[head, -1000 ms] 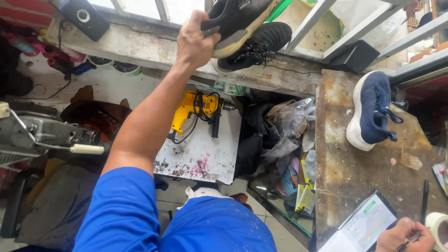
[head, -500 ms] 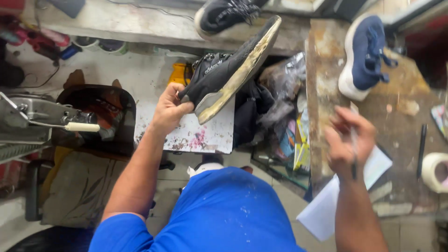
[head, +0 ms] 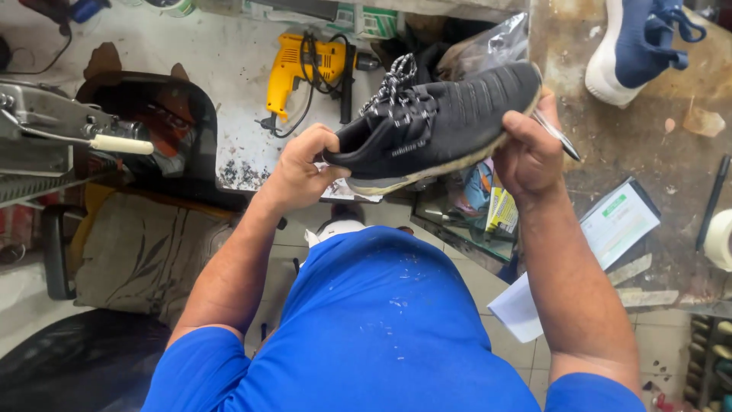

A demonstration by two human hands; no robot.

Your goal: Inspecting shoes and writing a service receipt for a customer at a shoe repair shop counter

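**A:** How many shoes do you count, and where is the one being handled?

**B:** Two; one black knit sneaker with black-and-white speckled laces and a pale worn sole [head: 438,122] is held in the air above the person's lap, toe toward the right, heel toward the left; one navy knit sneaker with a white sole [head: 637,46] lies on the stained wooden worktop [head: 633,145] at the upper right, well apart from the hands.

**A:** And the hands?

**B:** Two, both bare; the left hand [head: 305,168] has its grip closed round the heel end, fingers curled on the sole side and thumb up on the collar; the right hand [head: 530,156] cups the toe end from below, grip pressed against the sole, and it also pinches one slim dark pen [head: 557,136] that sticks out toward the worktop; both forearms rise from blue short sleeves and bend inward to meet at the shoe.

**A:** Any containers?

**B:** One crumpled clear plastic bag [head: 488,49] sits behind the shoe; I cannot tell what is in it.

**A:** What else is round about?

**B:** One yellow electric drill with a black cord [head: 305,69] on a paint-spattered white board [head: 244,99] to the left; one dark clipboard with a white printed form [head: 618,221] and one roll of pale tape [head: 720,240] on the worktop; one grey metal machine with a white-handled lever [head: 69,130] at far left.
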